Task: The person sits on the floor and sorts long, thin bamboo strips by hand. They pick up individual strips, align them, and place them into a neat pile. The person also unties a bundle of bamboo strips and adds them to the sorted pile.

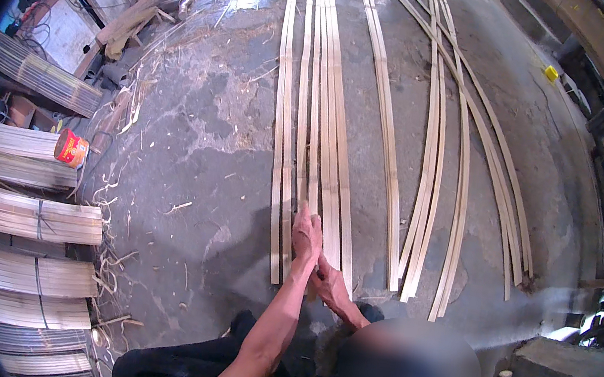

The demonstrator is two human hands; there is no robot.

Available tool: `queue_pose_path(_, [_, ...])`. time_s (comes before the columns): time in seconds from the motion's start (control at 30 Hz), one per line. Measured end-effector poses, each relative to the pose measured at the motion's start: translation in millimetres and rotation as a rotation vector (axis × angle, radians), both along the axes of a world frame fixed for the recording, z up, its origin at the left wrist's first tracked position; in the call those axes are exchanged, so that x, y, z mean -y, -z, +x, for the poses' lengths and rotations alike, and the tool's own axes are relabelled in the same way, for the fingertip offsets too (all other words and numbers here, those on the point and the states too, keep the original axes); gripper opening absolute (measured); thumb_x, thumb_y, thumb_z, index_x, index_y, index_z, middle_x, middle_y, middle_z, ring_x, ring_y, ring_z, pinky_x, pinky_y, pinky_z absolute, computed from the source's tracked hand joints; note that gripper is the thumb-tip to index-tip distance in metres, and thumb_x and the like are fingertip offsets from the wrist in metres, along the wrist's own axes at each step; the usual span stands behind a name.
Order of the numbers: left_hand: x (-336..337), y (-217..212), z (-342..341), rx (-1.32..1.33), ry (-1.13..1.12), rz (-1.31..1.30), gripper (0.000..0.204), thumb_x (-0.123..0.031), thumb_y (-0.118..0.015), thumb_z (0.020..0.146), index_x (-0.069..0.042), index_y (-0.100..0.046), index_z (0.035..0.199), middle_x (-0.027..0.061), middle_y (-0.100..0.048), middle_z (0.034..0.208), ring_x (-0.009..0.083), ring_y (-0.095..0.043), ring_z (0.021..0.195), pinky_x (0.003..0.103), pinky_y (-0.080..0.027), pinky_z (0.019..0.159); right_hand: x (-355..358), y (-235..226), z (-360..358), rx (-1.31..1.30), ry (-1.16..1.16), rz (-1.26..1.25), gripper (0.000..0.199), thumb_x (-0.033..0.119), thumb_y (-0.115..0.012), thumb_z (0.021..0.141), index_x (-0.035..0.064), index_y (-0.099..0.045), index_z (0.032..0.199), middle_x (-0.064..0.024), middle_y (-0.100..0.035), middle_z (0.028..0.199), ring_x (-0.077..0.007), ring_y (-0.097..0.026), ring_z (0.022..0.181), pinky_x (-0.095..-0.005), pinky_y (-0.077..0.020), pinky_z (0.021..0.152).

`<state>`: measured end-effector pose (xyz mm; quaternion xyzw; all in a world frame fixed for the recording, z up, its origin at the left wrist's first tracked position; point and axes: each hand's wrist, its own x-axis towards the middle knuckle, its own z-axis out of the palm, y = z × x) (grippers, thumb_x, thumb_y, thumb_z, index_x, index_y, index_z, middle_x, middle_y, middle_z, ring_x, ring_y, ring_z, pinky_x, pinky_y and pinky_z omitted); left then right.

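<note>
Long pale bamboo strips (333,147) lie side by side on the floor, running away from me. My left hand (306,236) is closed around a strip in this group, its fingers pointing along the length. Just behind it, my right hand (333,286) is closed low by the near ends of the strips, touching or almost touching my left wrist. What its fingers hold is hidden. To the right lie a separate narrow pair of strips (391,184) and several more strips (436,167), some crossing at the far end.
Tied bundles of slats (28,211) are stacked along the left, with a red and yellow tub (71,148) on them. Shavings litter the floor beside them. A concrete block (574,365) stands at lower right; a small yellow object (551,73) lies far right.
</note>
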<state>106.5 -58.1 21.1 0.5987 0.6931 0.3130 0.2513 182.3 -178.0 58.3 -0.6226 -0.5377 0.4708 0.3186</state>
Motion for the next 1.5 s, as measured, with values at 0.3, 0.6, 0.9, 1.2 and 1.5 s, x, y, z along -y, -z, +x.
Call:
queue_pose_path(0.3, [2.3, -11.0, -7.6, -0.177, 0.083, -0.049, 0.047, -0.021, -0.063, 0.091, -0.010, -0.052, 0.135, 0.0150, -0.055, 0.097, 0.0302, -0.062, 0.087, 0.041, -0.051, 0.062, -3.2, -2.3, 4.9, 0.097, -0.066, -0.001, 0.072, 0.025, -0.060, 0.090, 0.0067, -0.025, 0.150, -0.0270, -0.065, 0.077, -0.0446, -0.065, 0.069, -0.0510, -0.0491, 0.063])
queue_pose_path(0.6, [7.0, -20.4, -5.1, -0.200, 0.102, -0.125, 0.048, -0.019, -0.064, 0.089, -0.009, -0.053, 0.134, 0.0152, -0.056, 0.098, 0.0316, -0.060, 0.090, 0.045, -0.049, 0.066, -3.2, 7.3, 10.7, 0.272, -0.166, -0.018, 0.073, 0.026, -0.058, 0.091, 0.0086, -0.021, 0.151, -0.0261, -0.066, 0.076, -0.0460, -0.065, 0.068, -0.0543, -0.0505, 0.063])
queue_pose_path(0.9, [3.2, -18.1, -9.7, -0.162, 0.105, -0.151, 0.052, -0.018, -0.065, 0.087, -0.006, -0.050, 0.136, 0.0185, -0.055, 0.101, 0.0352, -0.057, 0.096, 0.047, -0.048, 0.078, -12.0, -36.8, 18.6, 0.488, -0.161, 0.071, 0.046, 0.023, -0.057, 0.092, 0.0053, -0.050, 0.133, -0.0229, -0.066, 0.092, -0.0407, -0.065, 0.084, -0.0489, -0.0519, 0.072])
queue_pose_path(1.2, [15.2, -14.3, 8.5, -0.429, 0.318, 0.061, 0.057, -0.023, -0.054, 0.093, -0.006, -0.038, 0.145, 0.0137, -0.027, 0.156, 0.0351, -0.020, 0.145, 0.054, -0.012, 0.117, 6.7, 19.0, 28.3, 0.654, -0.142, 0.393, 0.053, 0.017, -0.049, 0.094, -0.0062, -0.037, 0.140, -0.0262, -0.037, 0.145, -0.0414, -0.033, 0.137, -0.0478, -0.0261, 0.115])
queue_pose_path(1.5, [20.6, -8.5, 7.0, -0.472, 0.398, 0.027, 0.055, -0.024, -0.044, 0.098, -0.003, -0.032, 0.147, 0.0144, -0.026, 0.156, 0.0321, -0.020, 0.146, 0.051, -0.009, 0.119, 9.7, 30.1, 27.1, 0.702, -0.195, 0.384, 0.057, 0.023, -0.048, 0.096, -0.0024, -0.032, 0.144, -0.0236, -0.030, 0.151, -0.0389, -0.028, 0.141, -0.0477, -0.0225, 0.117])
